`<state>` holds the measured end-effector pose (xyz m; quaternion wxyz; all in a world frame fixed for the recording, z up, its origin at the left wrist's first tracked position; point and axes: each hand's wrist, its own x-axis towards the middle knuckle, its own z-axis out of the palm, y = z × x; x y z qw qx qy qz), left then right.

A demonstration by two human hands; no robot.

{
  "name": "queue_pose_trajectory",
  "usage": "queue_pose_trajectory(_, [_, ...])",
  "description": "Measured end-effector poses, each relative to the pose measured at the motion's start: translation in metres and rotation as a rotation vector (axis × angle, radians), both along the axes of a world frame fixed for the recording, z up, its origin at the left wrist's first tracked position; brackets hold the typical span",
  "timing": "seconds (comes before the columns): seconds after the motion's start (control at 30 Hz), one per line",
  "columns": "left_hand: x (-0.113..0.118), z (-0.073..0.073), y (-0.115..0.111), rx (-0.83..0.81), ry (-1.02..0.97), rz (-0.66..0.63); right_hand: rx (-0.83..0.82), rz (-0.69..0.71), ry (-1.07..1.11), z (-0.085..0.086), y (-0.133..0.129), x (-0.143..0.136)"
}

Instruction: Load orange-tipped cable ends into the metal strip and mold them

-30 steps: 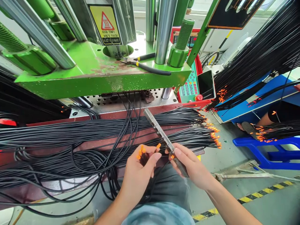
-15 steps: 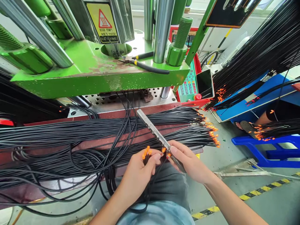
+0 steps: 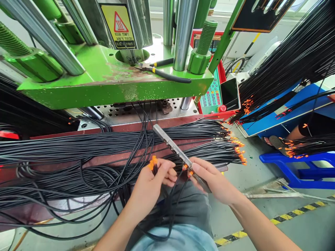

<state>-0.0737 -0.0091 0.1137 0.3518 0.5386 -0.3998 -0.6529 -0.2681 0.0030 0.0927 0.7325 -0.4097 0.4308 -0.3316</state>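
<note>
My right hand [image 3: 213, 179] grips the lower end of a slotted grey metal bar [image 3: 170, 143], which slants up and left over the cables. Two orange-tipped cable ends [image 3: 185, 167] sit in the bar beside my right fingers, their black leads hanging down. Curled around a small bunch of black cables with orange tips [image 3: 153, 161] is my left hand [image 3: 153, 183], a short way left of the bar. Its thumb and fingertips are close together, apart from the bar. Long bundles of black cable [image 3: 78, 146] lie on the dark red bench beneath.
Behind the bench stands a green press [image 3: 110, 94] with a high-temperature sign [image 3: 117, 26]. Cutting pliers [image 3: 167, 73] lie on its plate. To the right are a control panel [image 3: 213, 94], a blue stool [image 3: 295, 170], hanging cables [image 3: 282, 59] and another person's foot [image 3: 278, 143].
My left hand has moved left and away from the bar with its cable bunch. The cable end it was pinching at the bar now sits in the bar, released.
</note>
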Motion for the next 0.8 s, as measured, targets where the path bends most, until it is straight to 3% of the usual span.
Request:
queue_pose_trajectory(0.1, [0.002,-0.001,0.000,-0.076,-0.011,0.162,0.025,-0.068,-0.026,-0.002,-0.001,-0.002])
queue_pose_trajectory(0.17, [0.000,-0.002,0.003,-0.052,0.053,0.189,0.032,-0.087,-0.049,-0.002,0.000,-0.002])
queue_pose_trajectory(0.27, [-0.007,-0.005,0.010,-0.016,0.111,0.146,0.034,-0.082,-0.066,-0.003,0.000,-0.001])
queue_pose_trajectory(0.43, [-0.012,-0.010,0.015,-0.006,0.047,0.105,0.034,-0.058,-0.051,-0.001,0.000,-0.001])
queue_pose_trajectory(0.63, [-0.009,-0.005,0.010,0.038,-0.073,0.118,0.024,-0.037,-0.048,0.000,0.001,-0.001])
queue_pose_trajectory(0.8, [-0.005,-0.004,0.010,0.035,-0.126,0.024,0.004,-0.005,-0.040,0.001,0.000,-0.001])
